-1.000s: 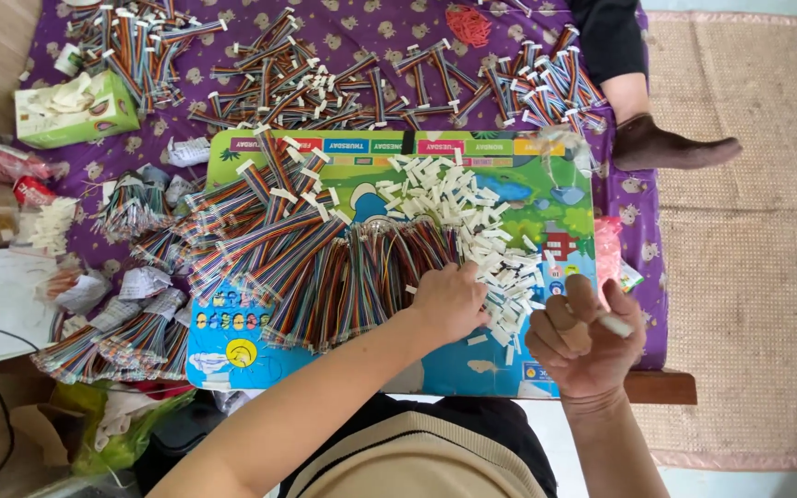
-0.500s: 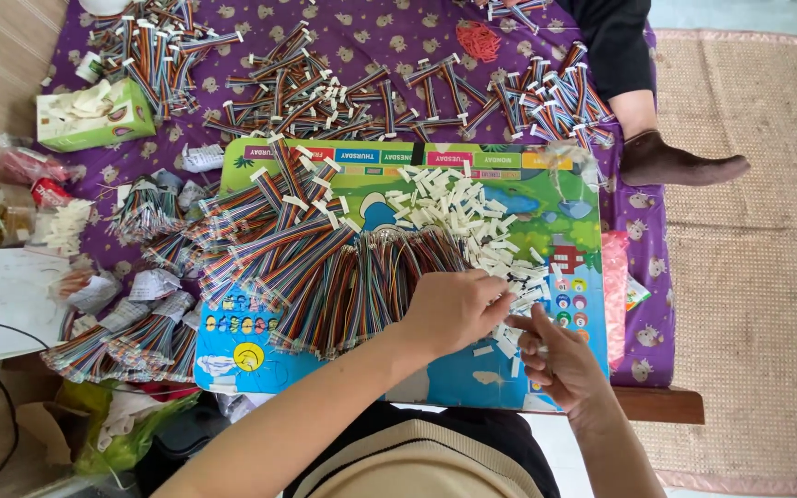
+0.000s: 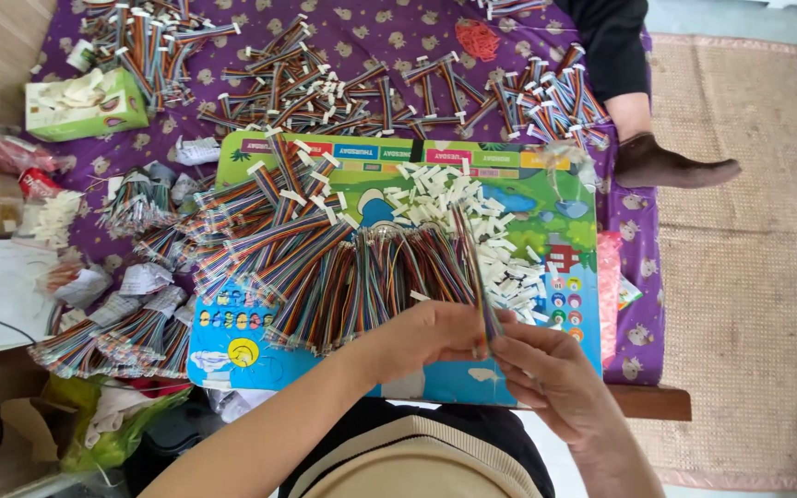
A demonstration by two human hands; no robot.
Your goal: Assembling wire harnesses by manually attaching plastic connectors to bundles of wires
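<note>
Here my left hand and my right hand meet at about six o'clock, over the near edge of the colourful picture board that lies on the purple patterned cloth. Both grips are pressed together on one rainbow ribbon cable: my left fingertips pinch its near end from the nine o'clock side, my right fingertips pinch it from three o'clock, and the strand runs up from them toward twelve o'clock across the board.

Just to nine o'clock of that strand a broad fan of ribbon cables spreads over the middle of the board, touching my left hand at its near edge. At about one o'clock from my hands a heap of small white connectors covers the board's right half. Further off at twelve o'clock, finished cables with white ends lie scattered on the cloth.

At ten o'clock a green tissue box sits on the cloth's edge, and below it at nine o'clock lie bundled cables wrapped in paper. At two o'clock another person's leg in a dark sock rests across the edge of the cloth onto the woven mat. The wooden worktop shows under the cloth's corner at four o'clock.
</note>
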